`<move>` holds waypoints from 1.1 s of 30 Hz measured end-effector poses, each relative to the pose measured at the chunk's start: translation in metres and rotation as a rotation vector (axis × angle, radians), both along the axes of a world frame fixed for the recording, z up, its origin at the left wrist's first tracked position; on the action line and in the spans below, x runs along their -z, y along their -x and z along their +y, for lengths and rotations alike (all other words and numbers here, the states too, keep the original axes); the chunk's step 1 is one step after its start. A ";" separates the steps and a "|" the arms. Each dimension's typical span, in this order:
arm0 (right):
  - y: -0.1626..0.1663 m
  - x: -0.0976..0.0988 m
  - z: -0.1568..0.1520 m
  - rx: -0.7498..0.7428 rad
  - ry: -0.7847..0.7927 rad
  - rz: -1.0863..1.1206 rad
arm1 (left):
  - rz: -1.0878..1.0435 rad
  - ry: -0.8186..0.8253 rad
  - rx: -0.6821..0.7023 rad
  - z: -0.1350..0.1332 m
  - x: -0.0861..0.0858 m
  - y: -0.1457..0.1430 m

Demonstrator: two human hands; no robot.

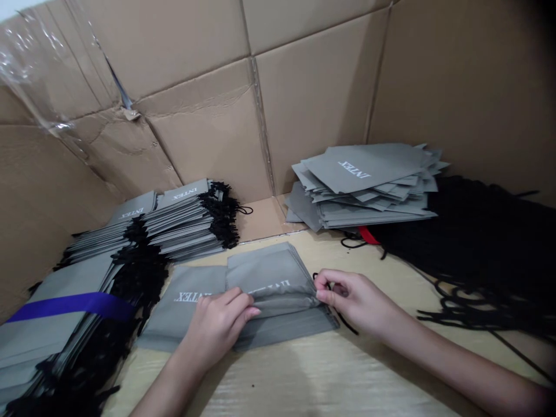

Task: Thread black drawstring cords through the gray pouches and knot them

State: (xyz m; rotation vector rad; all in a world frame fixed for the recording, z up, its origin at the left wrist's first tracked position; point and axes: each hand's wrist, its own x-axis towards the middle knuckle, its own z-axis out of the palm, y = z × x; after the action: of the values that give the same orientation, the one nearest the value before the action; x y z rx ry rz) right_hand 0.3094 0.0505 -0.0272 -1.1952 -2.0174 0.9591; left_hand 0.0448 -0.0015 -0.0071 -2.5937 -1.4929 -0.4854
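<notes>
A grey fabric pouch (264, 263) with white INTEX lettering lies in front of me, its near part bunched into folds. My left hand (223, 321) is closed on the left end of those folds. At the pouch's right edge my right hand (345, 292) pinches a thin black cord (347, 325), whose loose end hangs below the fingers. More flat grey pouches lie beneath the bunched one. Left of it, partly behind my left hand, is another INTEX pouch (174, 310), lying flat.
Stacks of grey pouches with black cords (182, 223) stand at the left, one bound by a purple band (82, 306). At the back right a loose pile of grey pouches (369, 168) sits beside a black heap of cords (473, 249). Cardboard walls (317, 98) enclose the tabletop (278, 382).
</notes>
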 end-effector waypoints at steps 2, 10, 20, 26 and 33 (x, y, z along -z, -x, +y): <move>0.001 -0.002 -0.001 -0.045 0.001 0.018 | -0.035 0.051 -0.009 0.000 -0.001 0.001; -0.006 -0.015 0.001 -0.115 -0.056 0.097 | -0.124 0.173 -0.005 0.000 -0.008 0.008; -0.016 -0.006 0.005 -0.203 0.553 0.358 | -0.478 0.427 -0.097 0.005 -0.010 0.011; -0.016 -0.005 0.011 -0.159 0.573 0.354 | -0.898 0.694 -0.109 0.009 -0.011 0.021; -0.016 -0.001 0.014 -0.121 0.591 0.352 | -1.065 0.649 -0.065 0.016 -0.009 0.029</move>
State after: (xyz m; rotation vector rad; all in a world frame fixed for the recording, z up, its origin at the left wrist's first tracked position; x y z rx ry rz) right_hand 0.3249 0.0650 -0.0264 -1.0892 -1.5819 1.7725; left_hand 0.0158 0.0145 0.0018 -2.8231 -2.2991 -1.8566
